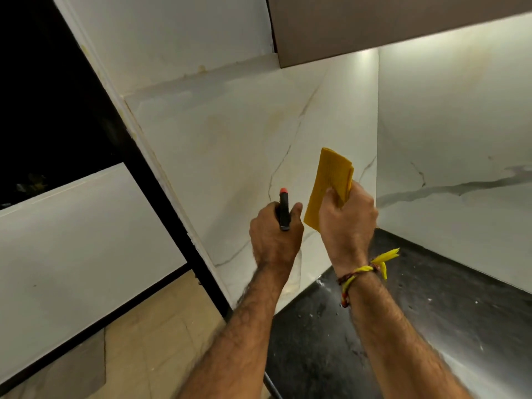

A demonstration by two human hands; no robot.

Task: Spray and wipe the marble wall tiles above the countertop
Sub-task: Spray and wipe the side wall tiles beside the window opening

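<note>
Here, left hand fingers wrap the spray bottle, right hand fingers pinch the yellow cloth before the marble wall tiles.

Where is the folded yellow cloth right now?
In the head view, the folded yellow cloth is gripped in the right hand, right of centre, near the white marble wall tile.

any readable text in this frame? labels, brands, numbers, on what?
None readable.
Spray bottle in the left hand: only its black head and red nozzle show, no print on them; the body, where a label could be, is hidden by the hand.
Yellow cloth in the right hand: plain, no tag showing.
Marble wall tiles, black countertop, cabinet: no lettering, only veins and stains.
</note>
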